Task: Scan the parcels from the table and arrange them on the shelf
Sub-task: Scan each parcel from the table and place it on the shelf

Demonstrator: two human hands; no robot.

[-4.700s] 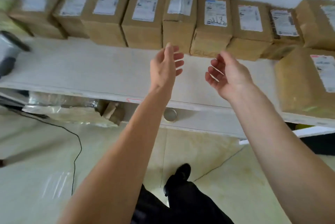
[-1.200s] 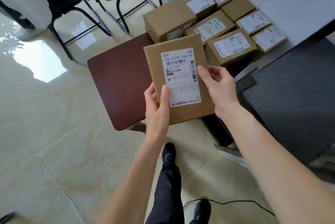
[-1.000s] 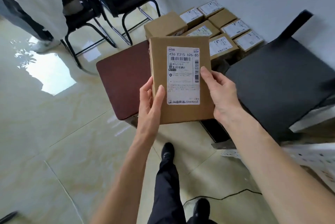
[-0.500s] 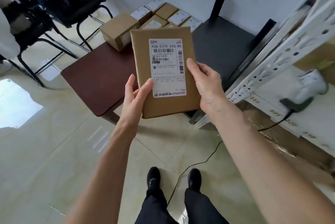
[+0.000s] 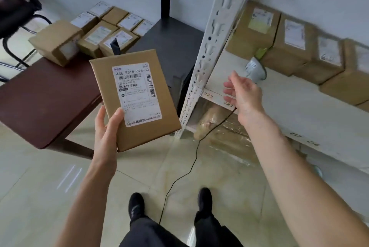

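Half a second earlier both hands had held the parcel (image 5: 135, 98); by this moment the right hand (image 5: 242, 93) had let go and reached toward the scanner (image 5: 255, 70) lying on the shelf (image 5: 289, 106), its fingers loose and spread, holding nothing and not yet touching it. Only the left hand (image 5: 106, 126) gripped the parcel, thumb on the front near the lower corner, label side up and tilted, held in the air between the table (image 5: 40, 96) and the white shelf post (image 5: 211, 46). That suggested the scanning step was about to begin, with shelving to follow.

More parcels (image 5: 103, 28) sat at the far end of the dark red table. A row of boxes (image 5: 289, 46) stood along the back of the white shelf board. From the shelf a thin black cable (image 5: 191, 168) trailed over the pale tiled floor (image 5: 40, 186), and a black chair (image 5: 16, 6) stood at the far left.
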